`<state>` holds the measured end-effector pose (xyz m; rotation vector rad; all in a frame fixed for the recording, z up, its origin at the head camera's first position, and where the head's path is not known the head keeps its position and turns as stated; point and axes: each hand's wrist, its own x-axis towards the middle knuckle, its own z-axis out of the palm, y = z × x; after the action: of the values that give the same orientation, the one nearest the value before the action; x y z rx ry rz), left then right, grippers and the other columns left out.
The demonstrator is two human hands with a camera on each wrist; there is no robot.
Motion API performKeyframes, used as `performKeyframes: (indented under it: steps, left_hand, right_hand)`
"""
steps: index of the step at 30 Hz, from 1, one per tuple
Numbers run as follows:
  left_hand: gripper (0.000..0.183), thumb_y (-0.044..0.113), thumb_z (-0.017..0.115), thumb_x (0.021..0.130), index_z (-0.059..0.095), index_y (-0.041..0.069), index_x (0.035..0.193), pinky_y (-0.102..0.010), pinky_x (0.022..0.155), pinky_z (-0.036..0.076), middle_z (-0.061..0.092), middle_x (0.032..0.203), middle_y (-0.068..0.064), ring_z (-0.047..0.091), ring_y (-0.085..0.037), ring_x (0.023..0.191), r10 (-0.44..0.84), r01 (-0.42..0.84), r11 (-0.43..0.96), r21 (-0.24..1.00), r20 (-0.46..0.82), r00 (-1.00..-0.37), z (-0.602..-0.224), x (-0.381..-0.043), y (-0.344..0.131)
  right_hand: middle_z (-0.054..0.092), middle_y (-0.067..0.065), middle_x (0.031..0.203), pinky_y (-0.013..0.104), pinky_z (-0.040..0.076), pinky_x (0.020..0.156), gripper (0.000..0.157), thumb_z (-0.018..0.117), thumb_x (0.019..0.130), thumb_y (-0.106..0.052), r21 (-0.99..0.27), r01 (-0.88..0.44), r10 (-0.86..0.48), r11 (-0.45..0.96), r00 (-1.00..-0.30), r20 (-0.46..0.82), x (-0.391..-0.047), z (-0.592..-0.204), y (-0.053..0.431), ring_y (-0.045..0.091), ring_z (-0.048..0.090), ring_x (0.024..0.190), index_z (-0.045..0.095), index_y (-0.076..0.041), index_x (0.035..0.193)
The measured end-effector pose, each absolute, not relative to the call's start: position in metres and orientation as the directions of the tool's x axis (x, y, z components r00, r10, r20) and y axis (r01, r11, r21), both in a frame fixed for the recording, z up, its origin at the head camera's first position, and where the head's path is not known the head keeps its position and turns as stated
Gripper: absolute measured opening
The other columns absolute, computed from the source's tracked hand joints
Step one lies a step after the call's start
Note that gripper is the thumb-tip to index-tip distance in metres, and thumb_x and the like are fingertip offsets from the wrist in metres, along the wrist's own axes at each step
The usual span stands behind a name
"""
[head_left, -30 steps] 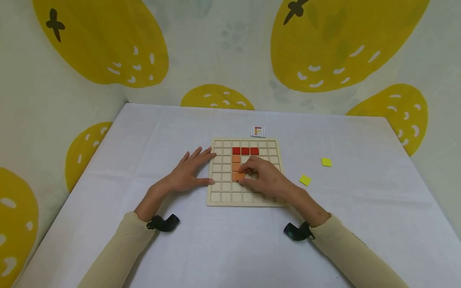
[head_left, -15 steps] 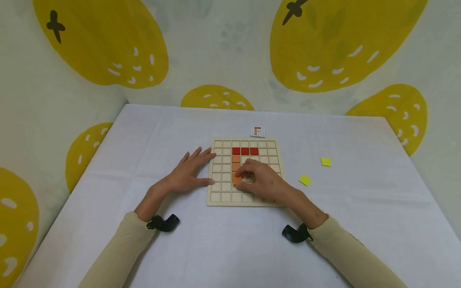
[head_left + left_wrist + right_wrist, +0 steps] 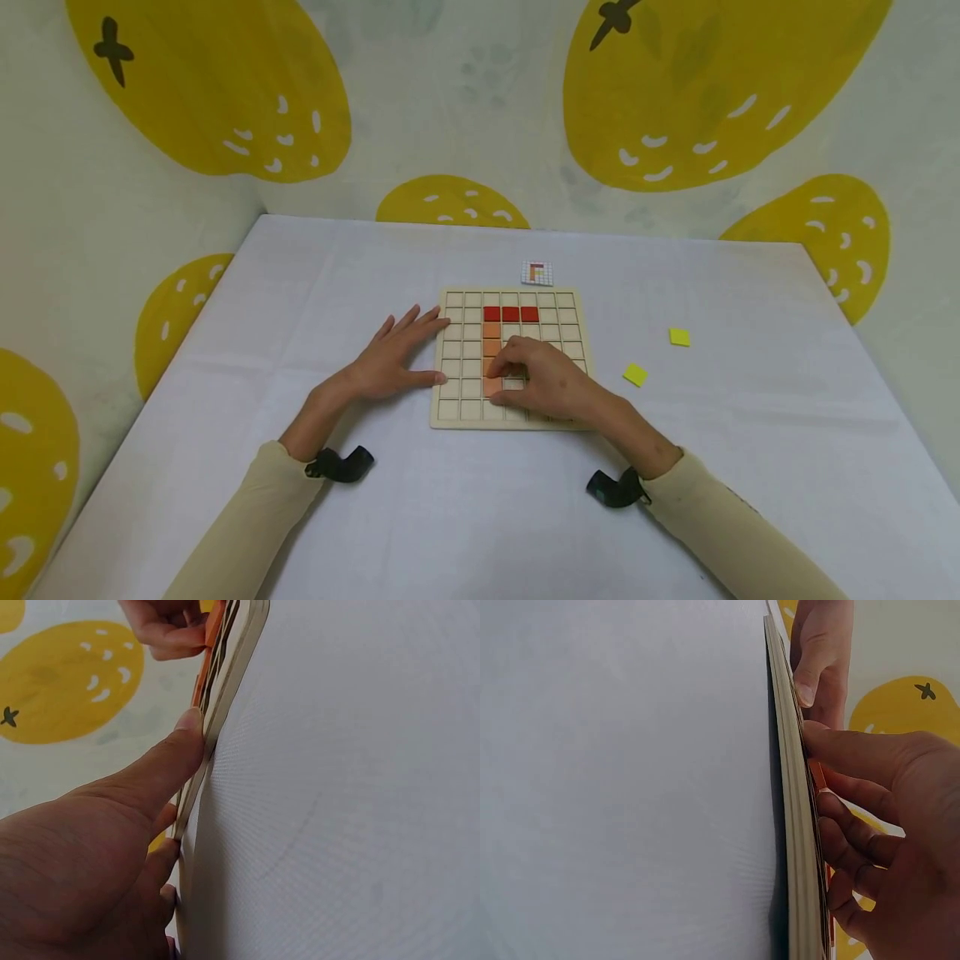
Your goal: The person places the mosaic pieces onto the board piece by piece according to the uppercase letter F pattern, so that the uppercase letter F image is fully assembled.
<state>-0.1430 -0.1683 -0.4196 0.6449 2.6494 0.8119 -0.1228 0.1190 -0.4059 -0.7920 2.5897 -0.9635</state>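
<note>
A wooden grid board [image 3: 461, 412] lies on the table in the head view. Three red tiles [image 3: 511, 314] form a row on it, with orange tiles [image 3: 491, 331] in a column below the leftmost red one. My right hand [image 3: 551, 379] is over the board, its thumb and forefinger pinching the lowest orange tile [image 3: 492, 387] at that column's near end. That tile also shows at the right hand's fingertips in the left wrist view. My left hand [image 3: 386, 362] rests with spread fingers against the board's left edge, thumb and fingertips touching it. The right hand hides some cells.
Two loose yellow tiles [image 3: 635, 375] lie on the white cloth right of the board. Just beyond its far edge is a small pattern card [image 3: 537, 272]. Walls with yellow fruit prints stand behind and left of the table [image 3: 465, 517].
My right hand has shifted slightly toward the near side, bringing the orange tile from beside the column down to its near end. The left hand has stayed in place.
</note>
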Motion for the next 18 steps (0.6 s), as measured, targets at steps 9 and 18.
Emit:
performKeyframes:
  steps: [9, 18]
  left_hand:
    - [0.087, 0.041, 0.078, 0.093, 0.032, 0.022, 0.165, -0.061, 0.132, -0.003, 0.018, 0.177, -0.003, 0.003, -0.033, 0.166, 0.494, 0.321, 0.742, 0.589, -0.156, -0.855, -0.4175, -0.1423, -0.1674]
    - [0.088, 0.042, 0.078, 0.092, 0.032, 0.022, 0.165, -0.062, 0.132, -0.002, 0.018, 0.177, -0.003, 0.003, -0.034, 0.166, 0.496, 0.325, 0.746, 0.581, -0.159, -0.853, -0.4174, -0.143, -0.1677]
  right_hand:
    - [0.069, -0.009, 0.098, 0.029, 0.056, 0.087, 0.029, 0.09, 0.083, -0.029, -0.664, -0.409, -0.587, 0.626, -0.808, -0.056, -0.1245, -0.4069, 0.1205, 0.009, 0.062, 0.093, 0.073, -0.022, 0.104]
    - [0.07, -0.009, 0.102, 0.03, 0.057, 0.09, 0.026, 0.087, 0.086, -0.029, -0.708, -0.354, -0.562, 0.611, -0.824, -0.074, -0.1242, -0.4019, 0.127, 0.01, 0.064, 0.096, 0.073, -0.023, 0.106]
